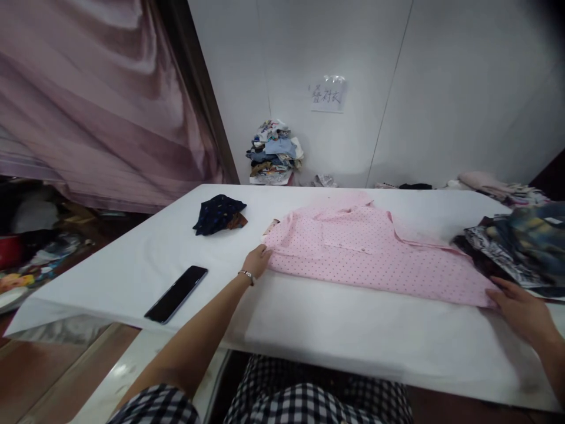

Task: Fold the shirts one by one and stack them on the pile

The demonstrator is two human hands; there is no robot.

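A pink shirt with small dark dots (pixel 353 253) lies spread across the white-covered table (pixel 309 318), its near side folded over into a long straight edge. At the left end of that edge, my left hand (pixel 258 260) pinches the fabric near the collar, where a small patterned piece shows. My right hand (pixel 521 303) grips the lower right corner of the shirt between thumb and fingers. Buttons run along a placket in the middle of the shirt. Part of its far side is bunched and raised in loose folds.
A black phone (pixel 176 294) and a crumpled dark navy cloth (pixel 218 213) lie on the table's left. Folded clothes (pixel 525 241) are heaped at the right edge. Behind the table stands a tall clothes stack (pixel 274 152) against the wall. A pink curtain (pixel 97 100) hangs at left.
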